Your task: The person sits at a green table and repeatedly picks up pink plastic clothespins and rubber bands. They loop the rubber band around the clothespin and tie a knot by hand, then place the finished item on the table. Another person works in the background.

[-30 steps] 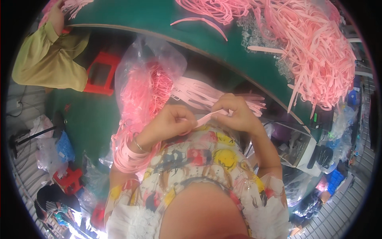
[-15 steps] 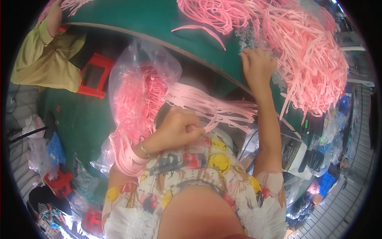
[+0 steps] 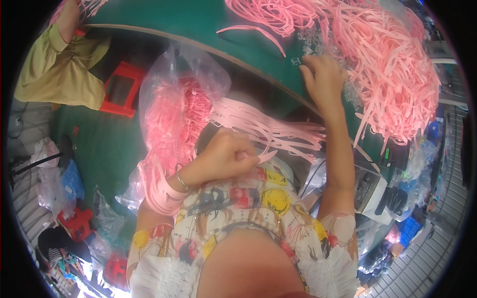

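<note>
My left hand (image 3: 229, 155) is closed on the end of a pink strap (image 3: 268, 156) in front of my body. A bundle of pink straps (image 3: 161, 191) loops around my left forearm by a bracelet. My right hand (image 3: 324, 79) reaches over the green table (image 3: 208, 30), its thumb and forefinger apart; the other fingers are partly hidden. Just off its fingertips lies a small clear plastic piece (image 3: 296, 61), and more clear pieces (image 3: 312, 40) are heaped beyond. More pale pink straps (image 3: 268, 124) lie across my lap.
A large heap of pink straps (image 3: 392, 74) covers the table's right side. One loose strap (image 3: 253, 29) lies alone nearby. A clear bag of pink straps (image 3: 171, 114) stands left of my lap. A red stool (image 3: 121, 89) and a person in yellow-green clothing (image 3: 59, 74) are at left.
My right thumb and forefinger have spread apart, and a single clear piece now shows beside them. My left hand keeps its hold on the strap. The view has shifted slightly.
</note>
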`<act>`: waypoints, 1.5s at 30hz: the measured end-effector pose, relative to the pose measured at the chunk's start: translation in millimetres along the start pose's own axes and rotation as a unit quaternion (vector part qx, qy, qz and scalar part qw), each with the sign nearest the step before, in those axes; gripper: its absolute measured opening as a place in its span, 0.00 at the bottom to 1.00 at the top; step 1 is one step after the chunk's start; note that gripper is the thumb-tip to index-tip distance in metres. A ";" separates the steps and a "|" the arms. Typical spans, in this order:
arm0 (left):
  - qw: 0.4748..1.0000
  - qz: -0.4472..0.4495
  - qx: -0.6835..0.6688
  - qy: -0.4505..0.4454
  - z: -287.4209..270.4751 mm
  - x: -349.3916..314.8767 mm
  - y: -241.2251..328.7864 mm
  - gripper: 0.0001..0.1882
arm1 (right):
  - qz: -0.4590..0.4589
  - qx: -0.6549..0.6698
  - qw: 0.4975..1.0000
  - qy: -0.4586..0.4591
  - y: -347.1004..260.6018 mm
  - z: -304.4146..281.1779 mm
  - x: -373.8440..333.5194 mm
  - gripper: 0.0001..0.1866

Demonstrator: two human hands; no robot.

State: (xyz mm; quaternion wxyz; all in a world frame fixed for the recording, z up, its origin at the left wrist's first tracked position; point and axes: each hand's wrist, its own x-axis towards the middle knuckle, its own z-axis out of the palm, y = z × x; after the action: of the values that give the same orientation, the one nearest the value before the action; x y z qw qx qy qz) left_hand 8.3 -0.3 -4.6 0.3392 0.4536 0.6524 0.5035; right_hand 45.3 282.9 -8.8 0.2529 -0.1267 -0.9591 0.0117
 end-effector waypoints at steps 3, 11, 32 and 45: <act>1.000 0.005 0.004 0.011 1.2 -0.4 0.4 0.04 | 0.001 -0.012 1.000 0.012 -3.3 3.0 5.1 0.08; 1.000 -0.022 -0.019 -0.002 2.8 -2.2 -3.7 0.03 | 0.029 -0.024 0.998 -0.050 -13.9 0.6 10.1 0.06; 0.989 -0.107 -0.105 0.003 -4.1 1.3 6.7 0.05 | 0.097 0.379 0.920 0.032 -53.8 -16.0 -65.1 0.06; 0.982 -0.158 -0.099 0.030 -2.3 -3.3 6.5 0.08 | 0.193 0.647 0.699 -0.234 -105.5 -44.3 -106.8 0.05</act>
State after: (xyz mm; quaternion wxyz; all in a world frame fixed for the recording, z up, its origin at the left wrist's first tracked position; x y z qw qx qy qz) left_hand 9.0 -3.6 2.3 0.4379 0.2933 0.6726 0.5194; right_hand 131.7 152.4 -12.5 0.0324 -0.1074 -0.6977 0.7076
